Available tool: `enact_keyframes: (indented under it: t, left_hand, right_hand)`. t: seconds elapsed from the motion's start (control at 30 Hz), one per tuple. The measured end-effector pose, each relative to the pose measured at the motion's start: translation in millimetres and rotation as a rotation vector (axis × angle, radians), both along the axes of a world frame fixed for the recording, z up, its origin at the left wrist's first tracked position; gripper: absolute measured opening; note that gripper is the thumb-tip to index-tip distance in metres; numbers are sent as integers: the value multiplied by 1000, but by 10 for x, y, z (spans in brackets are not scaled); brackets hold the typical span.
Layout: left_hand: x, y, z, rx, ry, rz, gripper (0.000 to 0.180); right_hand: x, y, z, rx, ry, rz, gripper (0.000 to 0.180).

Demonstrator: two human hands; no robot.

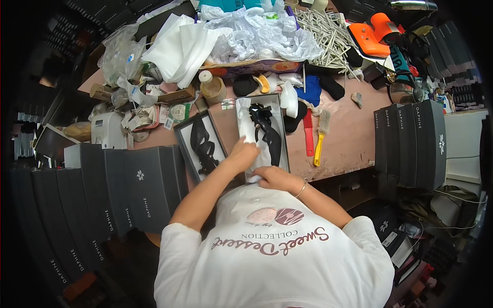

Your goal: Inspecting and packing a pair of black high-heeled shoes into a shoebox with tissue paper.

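A shoe box (285, 149) lined with white tissue paper (246, 126) stands in front of me, and a black shoe with a shiny trim (269, 137) lies in it. My left hand (243, 155) reaches over the box's left side, its fingers closed on the tissue paper beside the shoe. At the near end of the box my right hand (279, 179), with a bracelet on the wrist, has its fingers curled over the paper there. Another black shoe (200, 136) lies in a dark-rimmed box part (181, 134) to the left, partly behind my left forearm.
Stacked grey shoe boxes stand at left (146, 179) and right (431, 138). A red brush (308, 133) and a yellow-handled brush (321, 136) lie right of the open box. Beyond are a glue jar (211, 87), crumpled white paper (257, 36), pale sticks (328, 38) and an orange tape dispenser (368, 40).
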State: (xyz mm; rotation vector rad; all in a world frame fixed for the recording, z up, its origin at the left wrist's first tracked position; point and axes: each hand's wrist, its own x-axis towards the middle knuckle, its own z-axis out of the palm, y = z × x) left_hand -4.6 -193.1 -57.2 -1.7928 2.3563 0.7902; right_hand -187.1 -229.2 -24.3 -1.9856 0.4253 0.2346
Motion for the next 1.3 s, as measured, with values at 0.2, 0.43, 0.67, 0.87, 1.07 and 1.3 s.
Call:
enact_keyframes:
  t: [0.2,0.43,0.67,0.87,1.07,1.3]
  left_hand:
    - [25,677,361,-29,545,254,16]
    - [1022,243,695,-583,180,860,21]
    - [748,229,530,-796,-38,769,46]
    - [228,417,295,-97,1154,1057,49]
    - [-194,334,166,144,2081,1191,42]
    - [703,899,179,-209,1504,1432,36]
  right_hand:
    - [-183,-507,62,-134,-181,-743,31]
    - [620,-765,-570,-621,163,-292,38]
    - [626,-1037,-734,-598,145,-349,40]
    - [336,-1166,157,-180,-149,-559,47]
    - [533,-579,445,77,-328,-688,30]
    - [122,-145,-1107,-771,-62,-269,34]
